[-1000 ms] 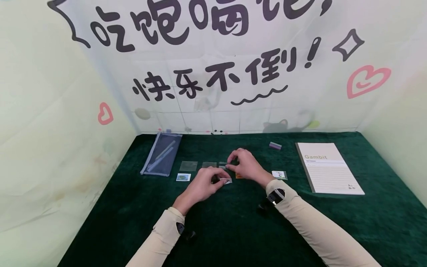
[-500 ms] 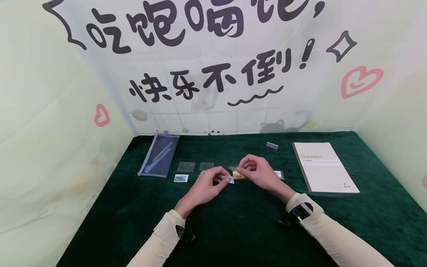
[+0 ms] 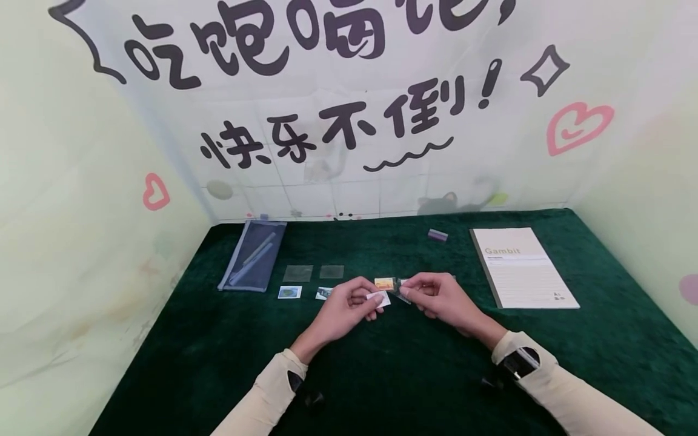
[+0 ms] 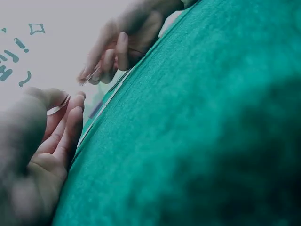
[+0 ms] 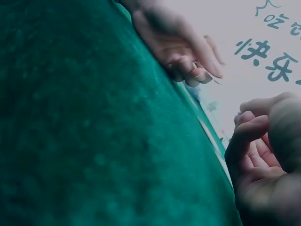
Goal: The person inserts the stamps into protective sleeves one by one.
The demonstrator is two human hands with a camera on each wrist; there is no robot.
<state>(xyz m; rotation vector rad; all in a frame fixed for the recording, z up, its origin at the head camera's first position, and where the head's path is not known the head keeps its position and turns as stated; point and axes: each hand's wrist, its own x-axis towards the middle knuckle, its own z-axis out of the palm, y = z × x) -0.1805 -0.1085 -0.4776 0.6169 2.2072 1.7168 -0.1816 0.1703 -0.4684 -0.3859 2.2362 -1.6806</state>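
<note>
My left hand (image 3: pixel 343 309) pinches a small white stamp (image 3: pixel 380 298) between thumb and fingers, held just above the cloth. Facing it, my right hand (image 3: pixel 440 297) pinches a small clear plastic sleeve (image 3: pixel 403 293) by its edge. A narrow gap separates stamp and sleeve. Behind them lies an orange stamp (image 3: pixel 384 283). To the left are a blue-green stamp (image 3: pixel 289 292) and another stamp (image 3: pixel 324 293), partly hidden by my left hand. In the left wrist view, the thin edge of the held stamp (image 4: pixel 58 107) shows at my fingertips. My right fingers hide much of the sleeve.
Two clear sleeves (image 3: pixel 298 274) lie flat behind the left stamps. A blue mesh zip pouch (image 3: pixel 253 257) with pens inside is at the back left. A purple eraser-like block (image 3: pixel 438 235) sits at the back, and a notebook (image 3: pixel 523 269) lies at the right.
My right hand has lifted the clear sleeve off the cloth and brought it right and nearer to me. My left hand has raised the stamp slightly. The head view has shifted a little.
</note>
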